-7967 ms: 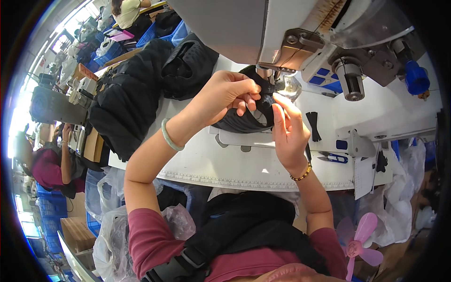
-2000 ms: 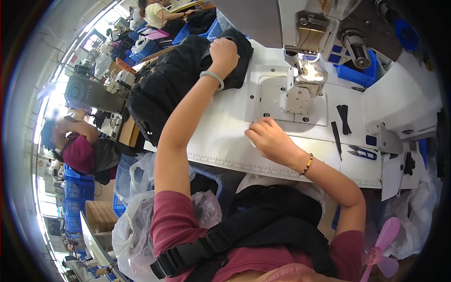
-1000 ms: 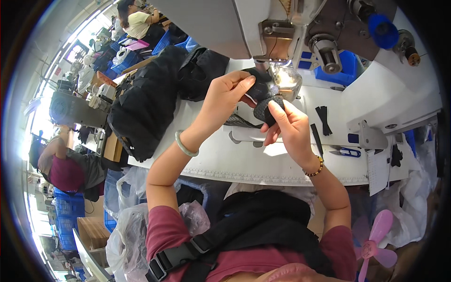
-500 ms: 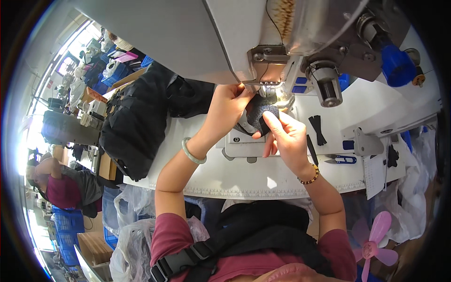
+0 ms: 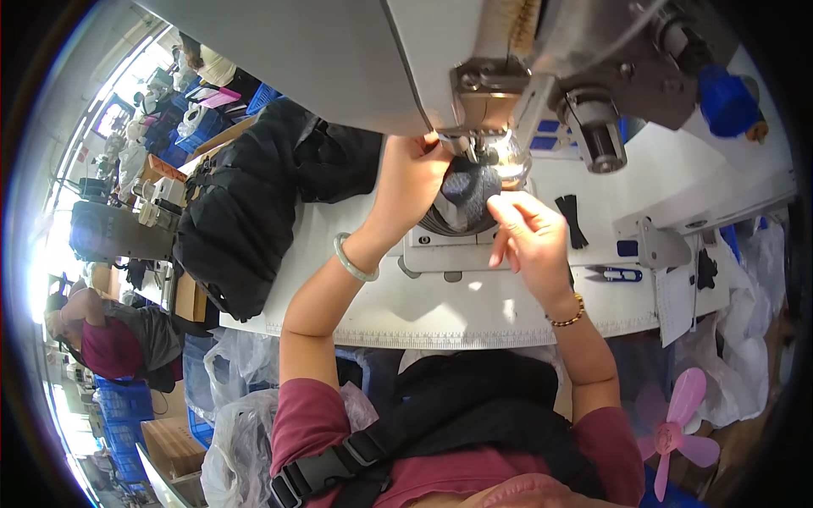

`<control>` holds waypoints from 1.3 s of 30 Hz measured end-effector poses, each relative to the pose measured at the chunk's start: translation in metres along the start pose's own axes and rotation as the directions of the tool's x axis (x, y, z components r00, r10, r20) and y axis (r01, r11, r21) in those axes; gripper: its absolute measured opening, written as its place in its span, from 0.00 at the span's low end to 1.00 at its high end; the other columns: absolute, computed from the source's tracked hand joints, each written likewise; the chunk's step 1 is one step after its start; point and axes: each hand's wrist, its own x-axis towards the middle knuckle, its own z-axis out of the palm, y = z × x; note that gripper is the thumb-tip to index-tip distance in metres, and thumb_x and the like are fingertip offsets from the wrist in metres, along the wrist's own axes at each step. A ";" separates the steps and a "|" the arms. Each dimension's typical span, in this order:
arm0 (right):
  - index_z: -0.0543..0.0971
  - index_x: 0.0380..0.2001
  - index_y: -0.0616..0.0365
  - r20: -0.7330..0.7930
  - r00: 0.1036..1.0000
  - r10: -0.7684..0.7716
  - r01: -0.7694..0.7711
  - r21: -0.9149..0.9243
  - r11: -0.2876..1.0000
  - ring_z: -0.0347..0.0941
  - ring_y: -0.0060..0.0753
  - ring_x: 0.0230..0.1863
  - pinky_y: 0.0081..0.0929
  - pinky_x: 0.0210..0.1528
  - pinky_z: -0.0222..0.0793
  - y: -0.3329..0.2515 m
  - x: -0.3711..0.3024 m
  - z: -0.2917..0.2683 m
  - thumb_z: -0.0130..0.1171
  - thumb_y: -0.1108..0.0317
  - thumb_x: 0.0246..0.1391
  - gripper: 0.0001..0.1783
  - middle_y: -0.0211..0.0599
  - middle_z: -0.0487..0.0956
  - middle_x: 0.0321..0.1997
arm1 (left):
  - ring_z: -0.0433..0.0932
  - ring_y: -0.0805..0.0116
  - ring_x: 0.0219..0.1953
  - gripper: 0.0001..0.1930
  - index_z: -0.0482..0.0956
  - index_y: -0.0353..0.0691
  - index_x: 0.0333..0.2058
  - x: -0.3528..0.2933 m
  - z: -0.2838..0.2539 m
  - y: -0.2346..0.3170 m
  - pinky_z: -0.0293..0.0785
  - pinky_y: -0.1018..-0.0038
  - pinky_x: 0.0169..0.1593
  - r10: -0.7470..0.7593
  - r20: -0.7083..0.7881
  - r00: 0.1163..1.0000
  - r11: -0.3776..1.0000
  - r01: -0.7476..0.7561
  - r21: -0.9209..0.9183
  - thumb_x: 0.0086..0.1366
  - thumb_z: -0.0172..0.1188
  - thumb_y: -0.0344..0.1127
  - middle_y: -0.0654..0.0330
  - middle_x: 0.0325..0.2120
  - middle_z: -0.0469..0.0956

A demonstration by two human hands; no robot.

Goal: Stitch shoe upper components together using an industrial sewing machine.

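A curved piece of dark grey fabric with black edging [image 5: 471, 193] lies under the needle area of a sewing machine [image 5: 487, 102]. My left hand [image 5: 413, 179] is at its left side, fingers closed on the fabric close to the presser foot; the fingertips are partly hidden. At the right edge of the fabric, my right hand [image 5: 532, 235] pinches with thumb and forefinger, the other fingers loosely curled below. A bright lamp glow falls on the metal parts beside the needle.
Black bags or cloth [image 5: 237, 203] are heaped on the table's left. To the right lie black strips [image 5: 572, 222] and blue-handled thread snips [image 5: 616, 274]. A ruler scale runs along the table's front edge [image 5: 423, 339]. A pink fan [image 5: 669, 436] stands low right. Another person [image 5: 110, 339] sits far left.
The fabric has turned, showing more of its curved grey face. My right hand has slid to the fabric's right edge, its thumb no longer lying across the face. My left hand stays by the needle.
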 end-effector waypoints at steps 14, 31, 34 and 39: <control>0.73 0.30 0.66 -0.182 0.956 -0.229 -0.022 -0.825 0.564 0.67 0.23 0.18 0.20 0.23 0.64 0.059 -0.064 -0.112 0.59 0.72 0.49 0.08 0.38 0.73 0.27 | 0.66 0.76 0.29 0.04 0.67 0.33 0.36 -0.030 0.004 -0.021 0.65 0.80 0.34 0.475 -0.247 0.844 0.851 -0.369 0.375 0.63 0.50 0.26 0.60 0.30 0.69; 0.71 0.26 0.57 0.282 0.767 -0.577 0.483 -0.845 0.229 0.74 0.32 0.26 0.23 0.24 0.69 0.037 -0.076 -0.064 0.60 0.76 0.41 0.09 0.33 0.76 0.34 | 0.78 0.74 0.28 0.13 0.75 0.29 0.35 -0.100 0.060 -0.050 0.75 0.80 0.28 -0.443 0.343 0.828 0.844 0.514 -0.152 0.64 0.55 0.37 0.58 0.29 0.77; 0.71 0.27 0.59 0.029 0.958 -0.285 0.250 -0.571 0.782 0.70 0.19 0.22 0.17 0.19 0.64 0.033 -0.078 -0.058 0.60 0.74 0.47 0.07 0.28 0.76 0.32 | 0.75 0.77 0.25 0.10 0.76 0.30 0.32 -0.098 0.051 -0.051 0.72 0.82 0.29 -0.283 0.356 0.890 0.914 0.363 -0.181 0.64 0.55 0.33 0.60 0.22 0.77; 0.74 0.32 0.60 0.227 0.903 0.364 -0.373 -0.004 0.928 0.60 0.08 0.18 0.10 0.15 0.54 0.013 -0.066 -0.069 0.59 0.70 0.53 0.07 0.23 0.70 0.22 | 0.73 0.79 0.22 0.08 0.76 0.32 0.31 -0.101 0.040 -0.031 0.69 0.83 0.26 -0.293 0.368 0.883 0.926 0.357 -0.121 0.62 0.57 0.32 0.60 0.20 0.75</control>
